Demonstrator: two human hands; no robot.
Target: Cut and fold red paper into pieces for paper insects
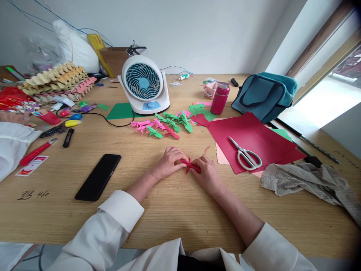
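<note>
- The red folded paper (pixel 189 164) is lying directly between the fingers of the left hand (pixel 170 162) and right hand (pixel 208 173); its long axis is running crosswise from one set to the other, the right end dipping slightly toward the body.
- Neither hand is being the nearer: the left fingers are pinching the paper's left end, the right fingers are gripping its right end, just above the tabletop (pixel 158 222).
- Beyond the fingers, one red folded piece (pixel 171 132) is lying beside several green folded pieces (pixel 173 122) and several pink folded pieces (pixel 141 126); these are overlapping too much for an exact count.
- Right of the fingers, one pair of scissors (pixel 241 151) is resting on red sheets (pixel 254 131), whose number is staying unclear.
- Left of the fingers, one phone (pixel 98 177) is lying face up.
- Farther beyond the fingers, one fan (pixel 145 84) and one red flask (pixel 220 99) are standing.
</note>
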